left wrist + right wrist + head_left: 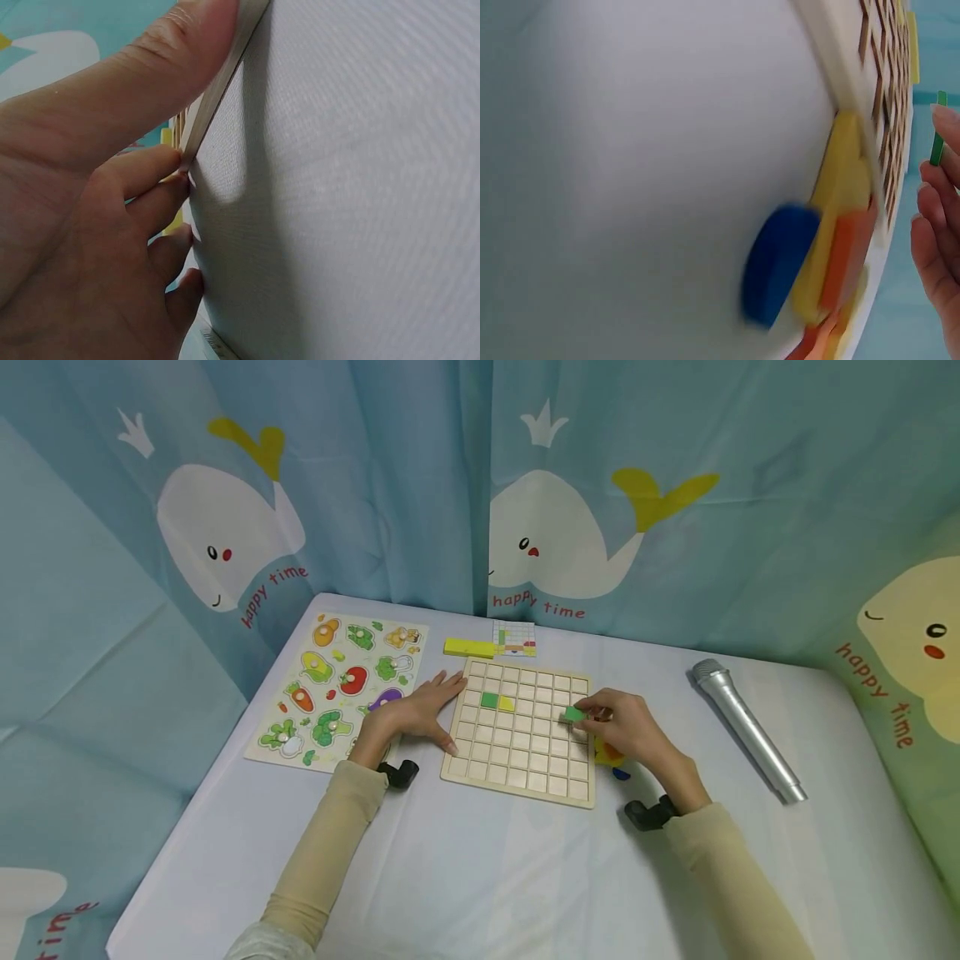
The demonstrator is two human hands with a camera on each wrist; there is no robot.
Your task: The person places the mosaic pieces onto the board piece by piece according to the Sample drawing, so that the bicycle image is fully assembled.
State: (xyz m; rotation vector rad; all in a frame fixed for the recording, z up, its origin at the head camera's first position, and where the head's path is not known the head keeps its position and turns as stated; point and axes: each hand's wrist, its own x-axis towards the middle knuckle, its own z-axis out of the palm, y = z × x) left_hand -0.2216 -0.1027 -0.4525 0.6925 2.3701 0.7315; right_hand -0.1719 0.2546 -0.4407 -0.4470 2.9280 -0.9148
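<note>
Though thin, handheld green tile (574, 714) (straight-edged).

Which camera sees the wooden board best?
The head view: it shows nearly the whole wooden board from above. The left wrist view shows only a sliver by the left hand; the right wrist view, just a slanted part.

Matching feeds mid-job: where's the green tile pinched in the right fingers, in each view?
Head: the green tile is right of centre, in the right fingers, over the grid board's right side.
Left wrist: not in it.
Right wrist: the green tile is at the right edge, above mid-height, nearly edge-on.
Shared landmark: the grid board, its edge near top centre in left wrist, upper right in right wrist.
</note>
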